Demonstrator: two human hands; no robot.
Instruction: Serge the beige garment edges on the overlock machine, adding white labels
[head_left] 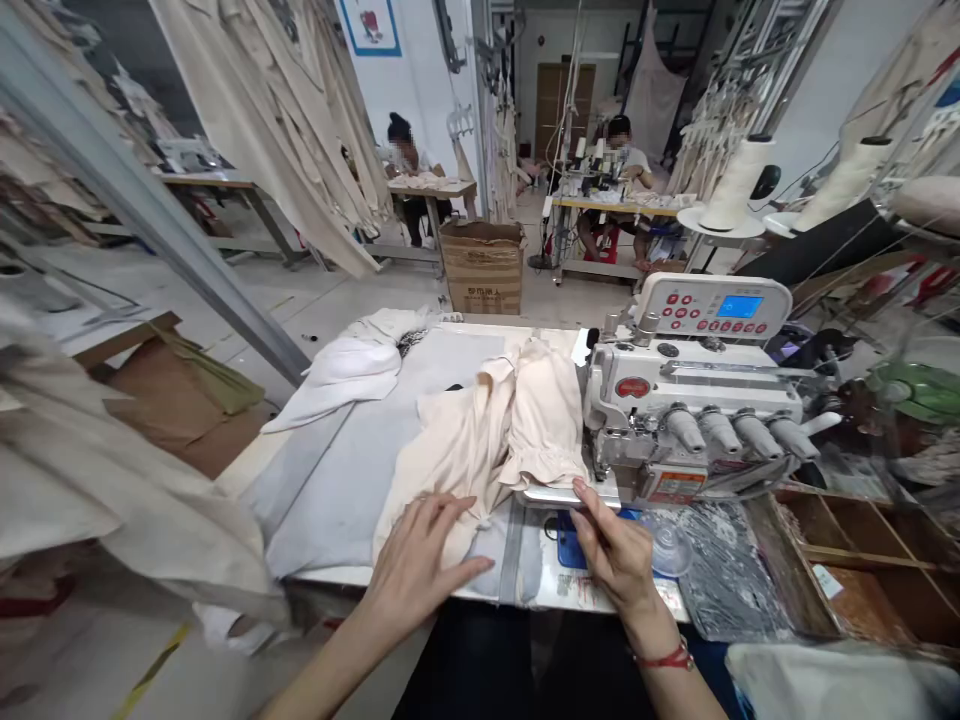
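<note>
A cream-coloured garment piece [546,410] with a gathered, ruffled edge lies at the left side of a white overlock sewing machine [705,385], its edge resting over the metal plate. More of the same fabric spreads leftward across the table. My left hand [427,550] lies on this cloth with fingers spread and thumb stretched out. At the ruffled edge, my right hand [619,550] touches the cloth with an outstretched index finger; its thumb side is turned from view. The needle area is partly hidden by the cloth.
White cloth [349,370] is heaped at the table's far left. A blue object [571,545] and a clear round dish [670,548] sit by my right hand. A compartmented wooden tray [862,560] stands right. Beyond are a cardboard box [482,265], hanging fabric and two people at tables.
</note>
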